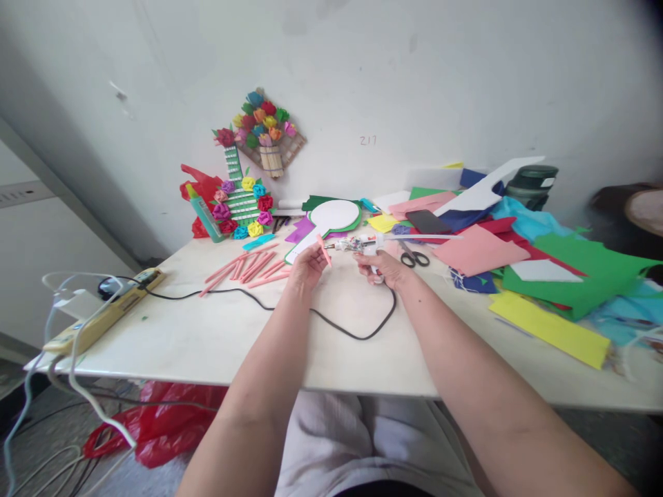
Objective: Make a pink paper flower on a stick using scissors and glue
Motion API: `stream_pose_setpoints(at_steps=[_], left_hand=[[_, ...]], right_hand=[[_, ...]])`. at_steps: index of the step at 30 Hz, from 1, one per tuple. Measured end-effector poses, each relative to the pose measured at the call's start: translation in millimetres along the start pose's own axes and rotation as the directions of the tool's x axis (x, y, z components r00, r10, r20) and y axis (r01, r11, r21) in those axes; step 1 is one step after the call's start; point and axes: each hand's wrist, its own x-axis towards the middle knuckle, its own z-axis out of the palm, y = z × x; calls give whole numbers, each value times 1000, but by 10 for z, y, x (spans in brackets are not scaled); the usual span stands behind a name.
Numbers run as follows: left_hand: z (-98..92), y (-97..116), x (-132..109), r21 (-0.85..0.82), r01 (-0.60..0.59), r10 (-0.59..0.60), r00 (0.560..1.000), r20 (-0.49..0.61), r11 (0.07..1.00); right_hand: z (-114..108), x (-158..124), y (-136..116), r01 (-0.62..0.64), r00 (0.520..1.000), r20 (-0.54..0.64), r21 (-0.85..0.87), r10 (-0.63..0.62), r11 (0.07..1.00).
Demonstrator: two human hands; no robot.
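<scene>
Near the middle of the table, my left hand (309, 266) pinches a short pink paper roll (324, 250), held upright. My right hand (380, 268) is wrapped round a white glue gun (373, 243); its metal tip points left and is close to the pink roll. Whether tip and roll touch, I cannot tell. A clear glue stick (422, 237) sticks out of the gun's back, and a black cord runs from it to the left. Several pink rolls (257, 266) lie left of my left hand. Behind my hands lies a white and green paddle-shaped cutout (334, 215).
A power strip (106, 310) with cables lies at the left edge. Paper flower decorations (243, 197) and a green glue bottle (206, 217) stand at the back left. Scissors (415, 259), a phone (427, 221) and coloured sheets (481, 248) are on the right.
</scene>
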Motion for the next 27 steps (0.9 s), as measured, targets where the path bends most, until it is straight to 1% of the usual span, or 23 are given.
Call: stream_pose_setpoints(at_steps=[4, 10, 13, 16, 20, 22, 27], left_hand=[[8, -2, -2, -2, -11, 11, 1000, -25, 1000], [-11, -7, 14, -21, -22, 21, 998, -53, 1000], [-15, 0, 19, 7, -31, 31, 998, -57, 999], [-6, 10, 13, 59, -35, 40, 996, -82, 998], [12, 22, -4, 102, -40, 53, 990, -129, 994], [19, 25, -8, 118, -45, 62, 986, -152, 992], [24, 23, 5, 148, -53, 84, 974, -209, 987]], right_hand=[[9, -5, -8, -14, 1000, 10, -6, 14, 1000], [-34, 18, 31, -15, 998, 57, -23, 16, 1000], [-63, 31, 53, -13, 998, 68, -21, 15, 1000], [-86, 42, 59, 2, 999, 40, -19, -2, 1000], [-98, 41, 38, 32, 999, -27, -36, -33, 999], [-97, 38, 25, 24, 998, -62, -71, -29, 997], [-87, 42, 10, -10, 995, -99, -138, -4, 990]])
